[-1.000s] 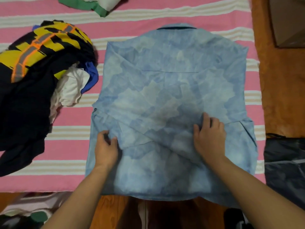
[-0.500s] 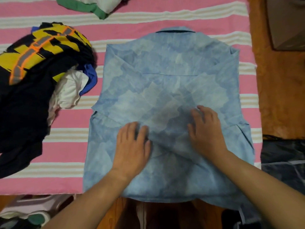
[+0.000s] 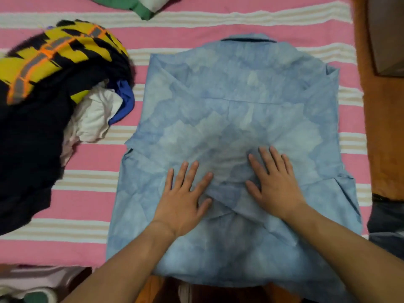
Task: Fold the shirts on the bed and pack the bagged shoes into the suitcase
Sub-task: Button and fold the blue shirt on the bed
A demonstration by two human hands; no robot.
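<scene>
On the pink bedspread with white and beige stripes [image 3: 87, 154], a pale blue mottled cotton shirt [image 3: 236, 110] lies back-side up, its long axis running from 12 to 6 o'clock. Its dark-edged collar [image 3: 248, 39] points to 12, and its hem hangs past the near edge of the bed at 6. Both sleeves are folded inward and cross over the middle of the back.

Left hand [image 3: 183, 197] and right hand [image 3: 274, 182] lie flat on the crossed sleeves, side by side, fingers straight and spread toward 12 (neither grasps any cloth; both are simply pressing).

At 9 to 10 o'clock from the shirt sits a heap of unfolded clothes [image 3: 43, 106]: black fabric, a yellow-and-black garment with orange and grey bands, white cloth and a bit of royal blue. At 12, at the frame's top edge, is a green-and-white cloth [image 3: 140, 7]. At 3 to 4 o'clock a dark, shiny item [image 3: 387, 219] lies beside the bed; what it is cannot be told.
</scene>
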